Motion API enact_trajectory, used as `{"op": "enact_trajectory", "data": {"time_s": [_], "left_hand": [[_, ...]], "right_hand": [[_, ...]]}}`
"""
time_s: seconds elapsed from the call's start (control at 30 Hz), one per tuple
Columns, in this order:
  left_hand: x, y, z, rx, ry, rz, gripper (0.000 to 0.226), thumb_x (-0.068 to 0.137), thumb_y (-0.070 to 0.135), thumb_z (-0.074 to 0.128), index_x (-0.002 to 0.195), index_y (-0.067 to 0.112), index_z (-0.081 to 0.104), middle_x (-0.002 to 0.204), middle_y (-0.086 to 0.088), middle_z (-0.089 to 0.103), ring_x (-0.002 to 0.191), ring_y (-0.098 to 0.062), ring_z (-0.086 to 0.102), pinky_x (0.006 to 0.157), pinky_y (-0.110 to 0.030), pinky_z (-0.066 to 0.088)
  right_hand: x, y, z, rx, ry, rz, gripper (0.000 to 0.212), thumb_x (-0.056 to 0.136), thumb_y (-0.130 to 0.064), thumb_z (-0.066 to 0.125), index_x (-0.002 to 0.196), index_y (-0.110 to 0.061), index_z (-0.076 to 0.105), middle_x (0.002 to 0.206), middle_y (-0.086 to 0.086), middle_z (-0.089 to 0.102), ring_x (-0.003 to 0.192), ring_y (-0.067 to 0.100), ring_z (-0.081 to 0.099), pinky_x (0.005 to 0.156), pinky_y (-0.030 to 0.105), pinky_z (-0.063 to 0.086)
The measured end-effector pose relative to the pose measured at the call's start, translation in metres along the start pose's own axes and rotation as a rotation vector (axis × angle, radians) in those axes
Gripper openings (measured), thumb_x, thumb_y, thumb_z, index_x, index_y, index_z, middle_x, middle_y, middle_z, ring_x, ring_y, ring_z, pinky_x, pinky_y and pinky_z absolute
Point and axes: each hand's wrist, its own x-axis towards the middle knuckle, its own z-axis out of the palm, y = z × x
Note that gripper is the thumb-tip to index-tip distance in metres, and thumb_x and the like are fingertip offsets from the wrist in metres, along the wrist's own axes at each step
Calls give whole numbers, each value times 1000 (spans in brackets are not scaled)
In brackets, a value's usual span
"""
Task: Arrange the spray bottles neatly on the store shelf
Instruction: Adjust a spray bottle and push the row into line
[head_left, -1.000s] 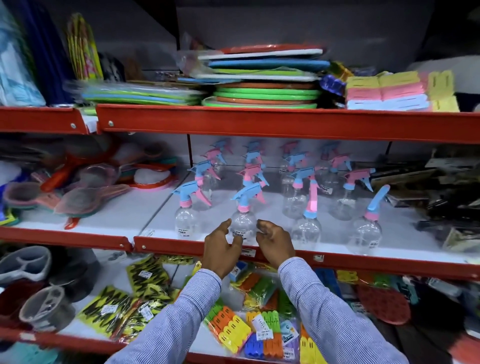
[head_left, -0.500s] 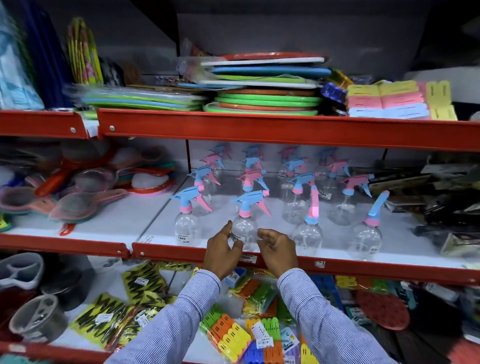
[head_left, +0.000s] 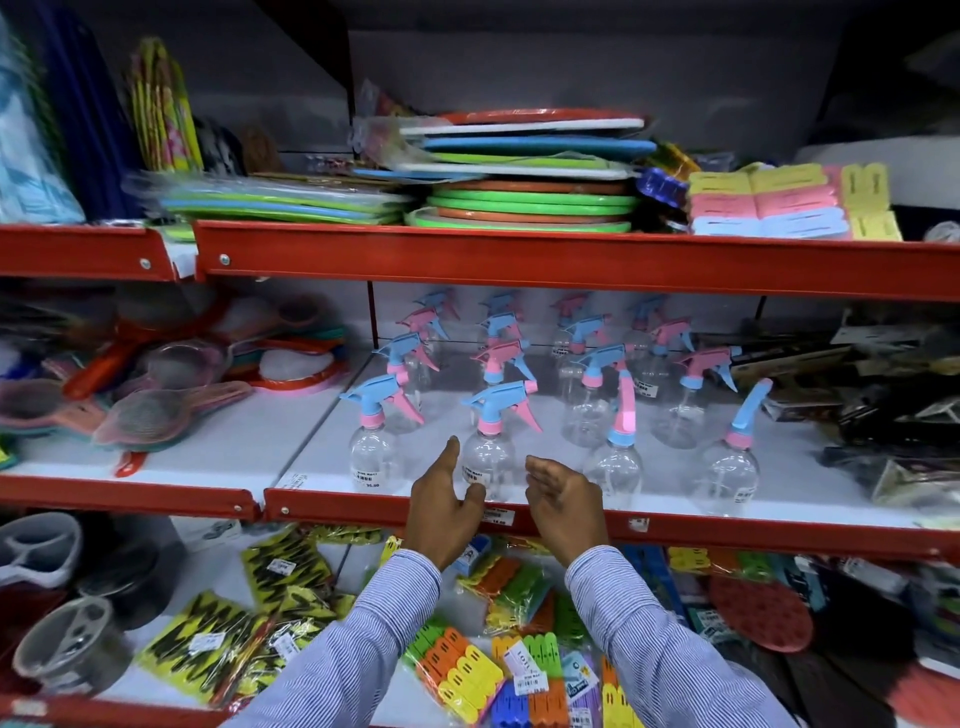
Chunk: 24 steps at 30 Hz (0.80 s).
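Observation:
Several clear spray bottles with pink and blue trigger heads stand in rows on the white middle shelf (head_left: 322, 457) with its red front lip. The front row holds a bottle at the left (head_left: 371, 457), a central bottle (head_left: 488, 452), and two bottles further right (head_left: 618, 462) (head_left: 730, 467). My left hand (head_left: 444, 506) and my right hand (head_left: 563, 496) hover on either side of the central front bottle, fingers apart. Neither hand holds anything, and both sit just in front of the shelf lip.
Coloured flat mats (head_left: 530, 202) and sponge packs (head_left: 769, 208) lie on the upper shelf. Strainers (head_left: 145, 415) fill the middle shelf's left side, dark boxed goods (head_left: 893, 415) its right. Clothes-peg packs (head_left: 498, 675) and yellow packets (head_left: 249, 623) lie below.
Both hands have let go of the central front bottle and drawn back slightly toward the shelf lip, fingers opening. The view has moved closer to the shelf.

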Motion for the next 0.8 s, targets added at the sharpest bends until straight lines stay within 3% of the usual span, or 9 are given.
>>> {"op": "enact_trajectory", "data": {"time_s": [0.13,0.23,0.33,0.47,0.6,0.7,0.8], "left_hand": [[-18,8,1,52,83,177,64,86,20,55,146,17,35,153,-1,39,140,-16,39,116,-23,25],[-25,12,12,117,101,327,62,85,24,51,145,18,37,154,1,36,143,-13,32,119,-31,28],[-26,16,27,298,137,517,65,84,26,53,146,16,35,157,-4,30,148,-17,23,120,-41,22],[-39,33,56,519,40,625,68,90,34,46,151,15,20,163,-7,10,152,-22,1,122,-51,9],[-39,50,85,570,-32,595,69,95,40,36,153,16,7,164,-5,-2,151,-20,-10,124,-48,2],[-42,60,108,452,-55,460,68,95,41,35,153,16,8,164,-3,-1,151,-16,-10,124,-41,4],[-43,72,126,280,-43,271,67,92,40,39,151,17,17,163,-4,11,151,-18,7,123,-31,10]], "right_hand": [[-17,5,-19,-36,166,-98,38,80,-3,55,113,-20,67,107,2,73,94,3,67,90,26,54],[-27,12,-35,-67,321,-162,37,79,-3,55,107,-23,69,103,0,73,91,4,67,85,32,57],[-31,20,-54,-106,405,-256,40,79,-6,51,114,-21,66,116,-2,66,104,12,63,88,39,55],[-36,39,-81,-400,320,-351,58,82,-12,47,139,-18,38,148,-1,39,137,13,33,113,30,31],[-25,57,-100,-596,162,-311,71,86,-24,43,147,-16,8,159,4,7,146,14,4,120,33,13],[-14,69,-113,-512,8,-252,74,89,-24,43,148,-18,-2,160,1,-2,146,14,4,118,32,19],[3,69,-124,-327,-126,-142,77,87,-18,50,148,-16,4,158,6,13,142,21,25,113,31,30]]}}
